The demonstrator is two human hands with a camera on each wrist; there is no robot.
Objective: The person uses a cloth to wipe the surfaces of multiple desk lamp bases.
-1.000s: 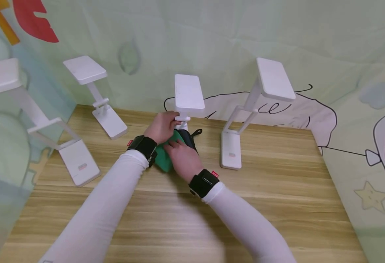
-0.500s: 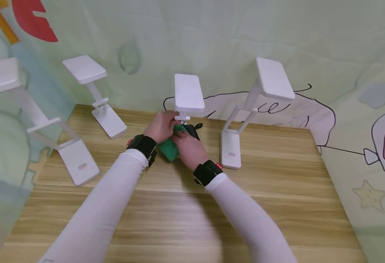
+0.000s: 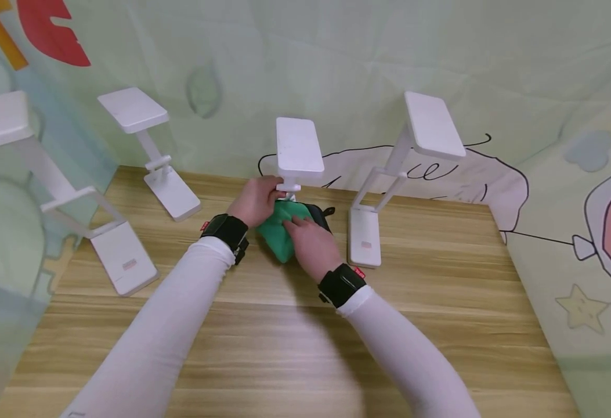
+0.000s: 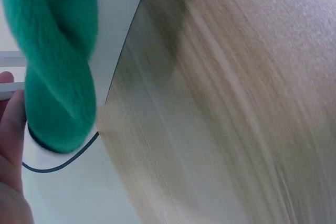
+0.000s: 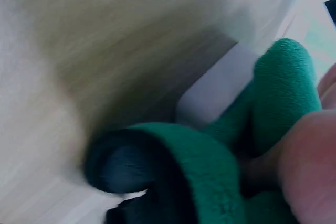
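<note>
At the middle back of the table is a white desk lamp (image 3: 299, 145), and my left hand (image 3: 255, 200) grips it by the joint below its flat head. My right hand (image 3: 313, 247) holds a green cloth with a dark backing (image 3: 279, 232) against the lamp's base, which the cloth mostly covers in the head view. Seen from the right wrist, the cloth (image 5: 210, 166) is bunched under the thumb, and one corner of the white base (image 5: 220, 87) shows beside it. In the left wrist view, the folded cloth (image 4: 58, 77) hangs close to my left fingers (image 4: 13, 124).
Two more white lamps stand on the left, one nearer (image 3: 125, 258) and one farther back (image 3: 172, 191). Another lamp (image 3: 365, 238) stands close to the right of my right hand. A printed fabric backdrop (image 3: 357, 69) surrounds the wooden table (image 3: 441, 278).
My right hand has shifted right with the cloth, first a little toward the back, then slightly nearer again. My left hand keeps its hold on the lamp, which has stayed in place.
</note>
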